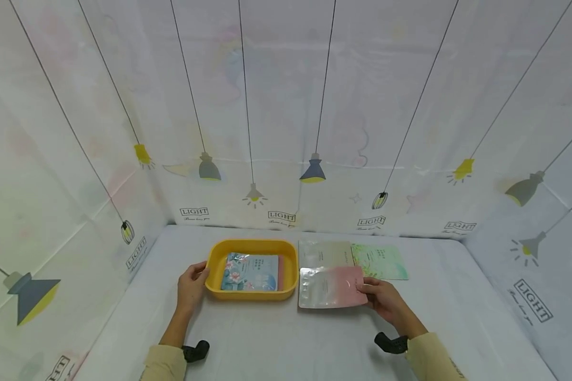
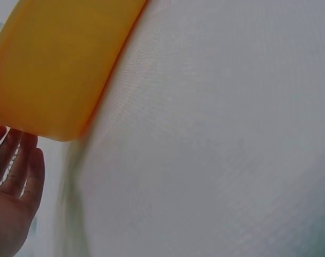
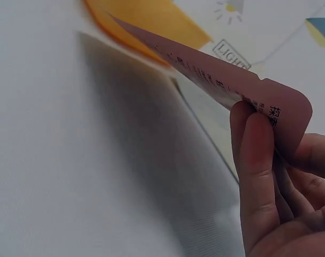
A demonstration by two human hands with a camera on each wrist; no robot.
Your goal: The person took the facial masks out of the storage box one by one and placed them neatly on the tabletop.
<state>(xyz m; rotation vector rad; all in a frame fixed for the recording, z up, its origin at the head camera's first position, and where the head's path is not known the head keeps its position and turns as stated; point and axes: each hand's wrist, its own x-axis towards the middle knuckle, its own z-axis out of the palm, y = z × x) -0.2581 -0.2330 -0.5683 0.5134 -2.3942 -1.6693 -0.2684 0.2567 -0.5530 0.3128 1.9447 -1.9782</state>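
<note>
- Closest in: pale yellow sleeves [image 1: 164, 364] on both arms, plus a black wrist device [image 1: 392, 344] on each wrist.
- Right hand [image 1: 386, 300]: thumb and fingers nearly together, pinching the right end of a pink packet.
- Pink packet [image 1: 333, 287]: just right of the tray, silvery toward its left end. The right wrist view shows it tilted and held up off the white table [image 1: 286, 344], with a shadow underneath.
- Left hand [image 1: 190, 288]: at the left end of the yellow tray [image 1: 251, 296], fingers fairly straight and touching its outside. Can't tell how firm that contact is.
- Inside that tray: a blue floral packet [image 1: 250, 272] lying flat, with a pink strip [image 1: 280, 272] poking out along its right side.
- Behind the pink one: a beige packet [image 1: 326, 254], partly covered from this angle, and a green packet [image 1: 380, 261] right beside it, both on the table.
- Way at the back: a white backdrop [image 1: 286, 106] printed with hanging lamps and "LIGHT" labels.
</note>
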